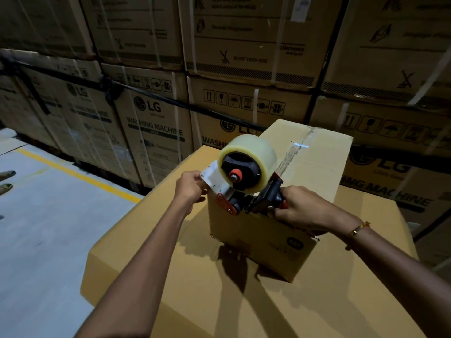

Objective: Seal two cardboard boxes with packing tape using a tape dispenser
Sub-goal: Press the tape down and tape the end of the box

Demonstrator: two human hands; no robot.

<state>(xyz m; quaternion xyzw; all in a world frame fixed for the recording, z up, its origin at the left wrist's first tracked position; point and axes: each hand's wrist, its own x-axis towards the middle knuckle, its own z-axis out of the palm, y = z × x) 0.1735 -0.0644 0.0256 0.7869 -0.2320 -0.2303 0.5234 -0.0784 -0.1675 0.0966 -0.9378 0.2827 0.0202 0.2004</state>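
Note:
A small cardboard box (305,167) stands on top of a much larger cardboard box (170,276). A strip of tape runs along the small box's top seam. A red and black tape dispenser (246,181) with a roll of clear tape sits at the small box's near top edge. My right hand (300,208) grips the dispenser's handle. My left hand (191,187) pinches the free end of the tape at the dispenser's left side.
Stacks of strapped washing-machine cartons (151,128) form a wall behind and to the right. Grey concrete floor with a yellow line (78,175) lies to the left. Someone's shoes (6,181) show at the far left edge.

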